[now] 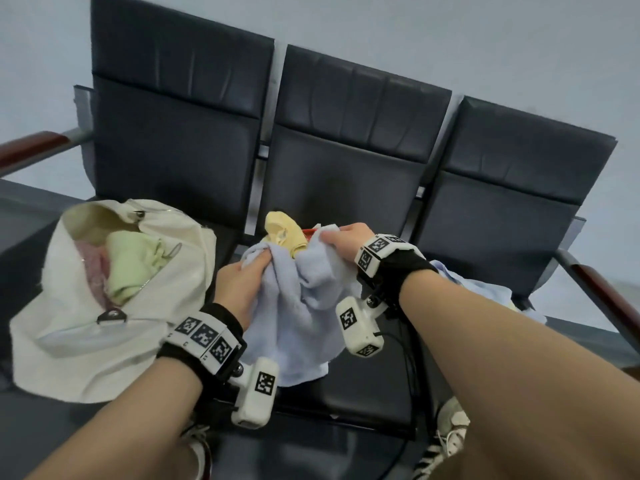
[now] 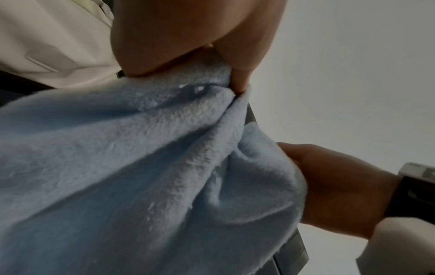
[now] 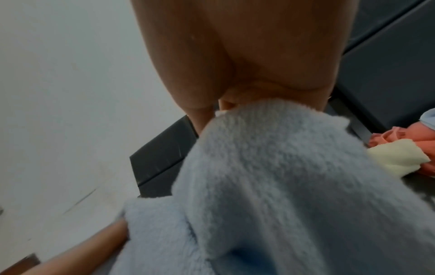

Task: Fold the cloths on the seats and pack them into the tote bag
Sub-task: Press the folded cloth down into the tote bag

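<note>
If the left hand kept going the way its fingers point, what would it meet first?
Probably the yellow cloth just beyond the blue cloth that the left hand grips; depth is unclear, so it might pass beside it.

Black wristbands [image 1: 408, 268], white tagged camera pods [image 1: 356, 327].

- A waiting area or public lobby is suggested, rather than a home.
- A row of three joined seats [image 1: 346, 174] is seen, padded in dark leather-like material, each with a separate backrest, as is usual for waiting-room beam seating.
- The seats are linked by a grey metal frame [image 1: 258, 174] showing between the backrests.
- Wood-capped armrests [image 1: 31, 147] on metal arms are fitted at both ends of the row only.
- A plain, pale, undecorated wall [image 1: 485, 46] is seen behind the row.
- A dark, smooth floor [image 1: 20, 209] is visible beside the left end.
</note>
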`<state>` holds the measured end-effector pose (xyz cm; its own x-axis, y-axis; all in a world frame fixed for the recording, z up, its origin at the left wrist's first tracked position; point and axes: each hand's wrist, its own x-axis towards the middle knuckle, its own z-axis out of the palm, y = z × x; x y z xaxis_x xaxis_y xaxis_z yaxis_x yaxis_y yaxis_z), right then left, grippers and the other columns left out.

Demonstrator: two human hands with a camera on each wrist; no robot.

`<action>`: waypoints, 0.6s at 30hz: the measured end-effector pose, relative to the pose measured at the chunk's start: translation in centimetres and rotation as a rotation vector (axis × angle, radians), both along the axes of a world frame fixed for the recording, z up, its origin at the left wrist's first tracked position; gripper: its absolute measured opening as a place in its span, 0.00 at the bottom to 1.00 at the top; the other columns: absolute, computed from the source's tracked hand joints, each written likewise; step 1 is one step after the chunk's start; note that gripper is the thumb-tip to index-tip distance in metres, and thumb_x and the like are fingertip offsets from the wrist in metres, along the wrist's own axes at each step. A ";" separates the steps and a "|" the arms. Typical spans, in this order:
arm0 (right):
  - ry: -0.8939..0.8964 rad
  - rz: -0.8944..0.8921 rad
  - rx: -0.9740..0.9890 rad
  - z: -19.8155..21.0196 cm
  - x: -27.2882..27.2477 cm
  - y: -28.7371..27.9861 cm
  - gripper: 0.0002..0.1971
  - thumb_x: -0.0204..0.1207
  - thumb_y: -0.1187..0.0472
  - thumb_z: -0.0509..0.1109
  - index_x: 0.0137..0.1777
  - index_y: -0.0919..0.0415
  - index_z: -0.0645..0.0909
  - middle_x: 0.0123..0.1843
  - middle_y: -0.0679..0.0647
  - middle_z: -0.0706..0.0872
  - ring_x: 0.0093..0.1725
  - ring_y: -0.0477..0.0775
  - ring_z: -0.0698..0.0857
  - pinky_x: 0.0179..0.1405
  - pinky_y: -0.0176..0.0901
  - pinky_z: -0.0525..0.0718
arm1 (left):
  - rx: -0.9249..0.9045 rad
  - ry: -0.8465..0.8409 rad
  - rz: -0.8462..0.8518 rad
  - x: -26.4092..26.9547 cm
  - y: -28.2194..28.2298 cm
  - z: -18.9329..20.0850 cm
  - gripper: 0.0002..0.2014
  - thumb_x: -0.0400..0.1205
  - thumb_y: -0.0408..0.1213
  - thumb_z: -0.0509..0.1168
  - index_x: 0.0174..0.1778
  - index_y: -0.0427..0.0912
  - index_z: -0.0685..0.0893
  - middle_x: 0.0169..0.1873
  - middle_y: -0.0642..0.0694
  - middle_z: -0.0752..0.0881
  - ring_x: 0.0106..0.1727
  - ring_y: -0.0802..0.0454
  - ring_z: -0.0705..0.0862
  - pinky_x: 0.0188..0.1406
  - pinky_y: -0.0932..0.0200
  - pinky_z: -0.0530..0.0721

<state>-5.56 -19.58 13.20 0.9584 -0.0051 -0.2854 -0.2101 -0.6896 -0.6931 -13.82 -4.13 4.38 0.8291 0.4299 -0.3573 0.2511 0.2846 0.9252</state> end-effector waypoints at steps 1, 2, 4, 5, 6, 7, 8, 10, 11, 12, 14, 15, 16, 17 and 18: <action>0.019 0.021 -0.035 -0.5 0.0 0.7 0.25 0.68 0.41 0.73 0.58 0.58 0.86 0.48 0.55 0.88 0.46 0.55 0.87 0.46 0.44 0.85 | -0.039 0.031 -0.022 -0.1 0.6 -0.2 0.25 0.76 0.60 0.73 0.56 0.41 0.88 0.48 0.41 0.91 0.53 0.44 0.89 0.56 0.48 0.87; 0.030 0.051 -0.077 -1.1 0.3 1.5 0.30 0.60 0.36 0.74 0.58 0.54 0.86 0.51 0.53 0.88 0.49 0.55 0.87 0.52 0.46 0.86 | -0.118 0.053 -0.084 -0.1 1.2 -0.2 0.31 0.72 0.65 0.73 0.59 0.43 0.88 0.50 0.41 0.91 0.56 0.43 0.89 0.61 0.46 0.85; 0.054 0.140 -0.158 -1.2 0.3 2.5 0.32 0.56 0.36 0.76 0.60 0.48 0.87 0.56 0.50 0.87 0.56 0.56 0.85 0.61 0.50 0.83 | -0.342 0.048 -0.269 -0.5 1.8 0.1 0.36 0.73 0.70 0.68 0.66 0.44 0.86 0.53 0.41 0.91 0.61 0.42 0.88 0.65 0.45 0.83; 0.053 0.171 -0.153 -1.0 0.2 2.9 0.27 0.61 0.41 0.78 0.61 0.47 0.87 0.58 0.49 0.86 0.59 0.55 0.84 0.60 0.46 0.81 | -0.441 0.012 -0.334 -0.8 1.9 0.3 0.33 0.79 0.68 0.64 0.68 0.44 0.85 0.55 0.39 0.90 0.61 0.43 0.87 0.65 0.46 0.82; 0.051 0.187 -0.117 -0.5 0.1 3.2 0.23 0.66 0.49 0.79 0.62 0.49 0.86 0.59 0.49 0.85 0.60 0.53 0.83 0.57 0.42 0.79 | -0.518 -0.024 -0.377 -1.2 1.7 0.5 0.30 0.84 0.63 0.61 0.70 0.42 0.83 0.59 0.37 0.89 0.63 0.42 0.87 0.66 0.46 0.81; 0.039 0.200 -0.068 -0.2 0.2 3.2 0.20 0.71 0.56 0.78 0.64 0.52 0.86 0.60 0.51 0.84 0.60 0.52 0.82 0.52 0.39 0.77 | -0.555 -0.042 -0.386 -1.4 1.7 0.6 0.28 0.86 0.59 0.59 0.72 0.39 0.81 0.63 0.35 0.87 0.66 0.41 0.85 0.69 0.45 0.79; 0.032 0.197 -0.029 0.1 0.3 3.2 0.19 0.73 0.62 0.77 0.64 0.53 0.86 0.61 0.52 0.85 0.60 0.52 0.82 0.50 0.37 0.76 | -0.561 -0.052 -0.391 -1.7 1.6 0.6 0.27 0.88 0.55 0.59 0.73 0.37 0.79 0.65 0.33 0.85 0.67 0.40 0.85 0.71 0.44 0.78; 0.024 0.191 0.004 0.7 0.4 3.4 0.17 0.74 0.65 0.75 0.63 0.54 0.86 0.62 0.54 0.85 0.60 0.53 0.82 0.49 0.37 0.76 | -0.600 -0.062 -0.379 -1.9 1.7 0.5 0.27 0.88 0.50 0.58 0.73 0.31 0.78 0.65 0.29 0.85 0.64 0.39 0.87 0.70 0.44 0.78; 0.029 0.188 0.006 0.9 0.5 3.4 0.17 0.74 0.64 0.75 0.62 0.54 0.87 0.61 0.53 0.85 0.60 0.53 0.82 0.49 0.38 0.78 | -0.610 -0.066 -0.356 -1.9 1.6 0.6 0.26 0.88 0.49 0.58 0.72 0.29 0.78 0.64 0.28 0.85 0.61 0.38 0.88 0.69 0.44 0.79; 0.040 0.178 0.000 0.9 0.5 3.5 0.16 0.73 0.62 0.76 0.62 0.54 0.87 0.61 0.53 0.85 0.60 0.54 0.82 0.50 0.40 0.79 | -0.592 -0.069 -0.334 -1.9 1.6 0.6 0.26 0.88 0.48 0.59 0.71 0.27 0.79 0.63 0.27 0.85 0.60 0.38 0.88 0.68 0.43 0.79; 0.057 0.162 -0.034 0.9 0.4 2.9 0.19 0.71 0.56 0.78 0.62 0.54 0.87 0.59 0.53 0.87 0.57 0.55 0.85 0.56 0.44 0.84 | -0.543 -0.088 -0.325 -1.8 1.3 0.9 0.24 0.87 0.46 0.59 0.68 0.27 0.80 0.61 0.27 0.86 0.57 0.38 0.90 0.65 0.42 0.81; 0.062 0.160 -0.046 1.0 0.4 2.6 0.20 0.69 0.53 0.79 0.62 0.55 0.87 0.58 0.54 0.88 0.56 0.55 0.86 0.58 0.47 0.86 | -0.531 -0.098 -0.321 -1.8 1.2 1.2 0.23 0.87 0.45 0.59 0.66 0.28 0.82 0.59 0.28 0.88 0.55 0.38 0.90 0.62 0.43 0.81; 0.072 0.159 -0.045 1.1 0.4 2.2 0.21 0.68 0.51 0.78 0.61 0.56 0.87 0.56 0.54 0.89 0.54 0.57 0.87 0.59 0.50 0.87 | -0.519 -0.104 -0.315 -1.8 1.2 1.4 0.22 0.87 0.44 0.59 0.64 0.28 0.82 0.58 0.30 0.88 0.55 0.39 0.91 0.60 0.44 0.82; 0.082 0.152 -0.050 1.1 0.4 2.1 0.21 0.67 0.49 0.77 0.59 0.56 0.87 0.54 0.55 0.89 0.53 0.58 0.89 0.59 0.53 0.87 | -0.511 -0.101 -0.297 -1.7 1.2 1.5 0.21 0.87 0.44 0.58 0.64 0.29 0.82 0.58 0.30 0.88 0.57 0.39 0.90 0.61 0.44 0.81; 0.081 0.154 -0.057 1.1 0.4 1.9 0.21 0.67 0.47 0.76 0.57 0.56 0.88 0.53 0.55 0.90 0.52 0.58 0.89 0.58 0.54 0.87 | -0.494 -0.091 -0.280 -1.6 1.1 1.6 0.21 0.88 0.45 0.58 0.65 0.29 0.82 0.60 0.29 0.87 0.61 0.38 0.88 0.65 0.43 0.80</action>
